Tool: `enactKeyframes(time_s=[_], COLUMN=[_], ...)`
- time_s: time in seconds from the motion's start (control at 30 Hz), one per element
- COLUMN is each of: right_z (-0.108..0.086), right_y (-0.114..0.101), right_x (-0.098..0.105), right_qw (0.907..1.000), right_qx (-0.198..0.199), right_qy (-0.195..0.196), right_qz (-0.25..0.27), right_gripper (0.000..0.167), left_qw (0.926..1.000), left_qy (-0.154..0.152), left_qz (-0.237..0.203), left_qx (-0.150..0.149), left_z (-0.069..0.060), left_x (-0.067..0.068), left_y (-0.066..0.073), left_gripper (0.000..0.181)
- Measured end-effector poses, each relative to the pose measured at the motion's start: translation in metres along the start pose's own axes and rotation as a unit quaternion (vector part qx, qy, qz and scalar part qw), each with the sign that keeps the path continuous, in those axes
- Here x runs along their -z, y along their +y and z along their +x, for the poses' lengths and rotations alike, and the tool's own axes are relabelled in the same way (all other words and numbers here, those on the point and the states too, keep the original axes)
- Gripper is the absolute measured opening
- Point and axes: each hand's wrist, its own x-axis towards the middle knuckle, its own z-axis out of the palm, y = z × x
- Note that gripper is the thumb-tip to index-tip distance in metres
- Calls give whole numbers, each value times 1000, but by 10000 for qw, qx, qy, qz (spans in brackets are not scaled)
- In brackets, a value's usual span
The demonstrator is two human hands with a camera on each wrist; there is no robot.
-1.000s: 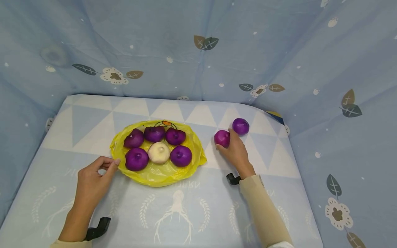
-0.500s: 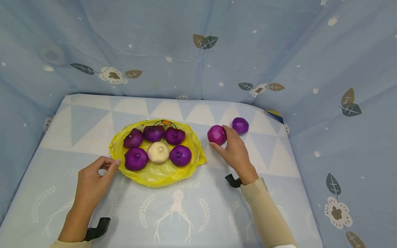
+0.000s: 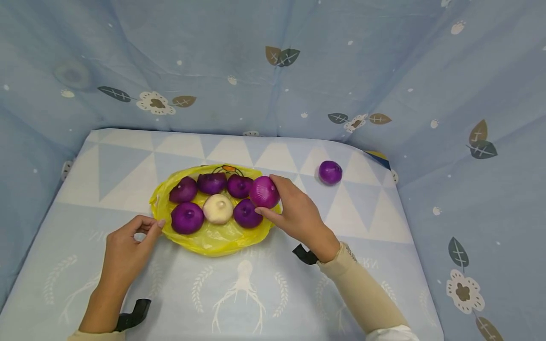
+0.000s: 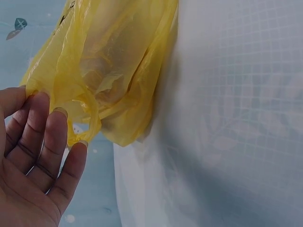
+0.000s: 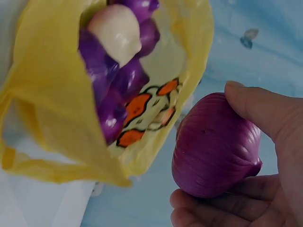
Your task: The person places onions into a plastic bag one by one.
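A purple onion [image 5: 215, 146] is held between the thumb and fingers of my right hand [image 3: 300, 213]. In the head view that onion [image 3: 264, 192] is over the right side of an open yellow plastic bag [image 3: 213, 245]. Inside the bag lie several purple onions [image 3: 187, 218] and one pale, peeled-looking onion [image 3: 218, 209]. My left hand [image 3: 130, 248] pinches the bag's left edge between thumb and forefinger; in the left wrist view the other fingers [image 4: 52, 146] lie by a handle loop. Farther right on the table sits another purple onion [image 3: 330, 173].
The table is covered with a patterned blue and white cloth [image 3: 245, 303]. Blue printed curtains [image 3: 230, 66] hang behind and at both sides. Past the far right corner a dark blue and yellow item [image 3: 378, 159] partly shows.
My right hand has carried the purple onion leftward from beside the other loose onion to over the bag's right side. The left hand keeps its place on the bag's edge.
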Motion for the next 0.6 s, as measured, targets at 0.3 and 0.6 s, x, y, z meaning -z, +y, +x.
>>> enactKeyframes(time_s=[0.3, 0.6], right_z=[7, 9], right_y=[-30, -46], right_x=[-15, -48], right_qw=[9988, 9928], right_qx=[238, 802], right_qy=[-425, -885], right_qz=[74, -91], right_gripper=[85, 77], left_qw=[10000, 9999], left_qy=[-73, -135], left_qz=[28, 52], left_qx=[54, 3], left_z=[0, -1], left_x=[1, 0], left_y=[1, 1], left_gripper=[12, 12])
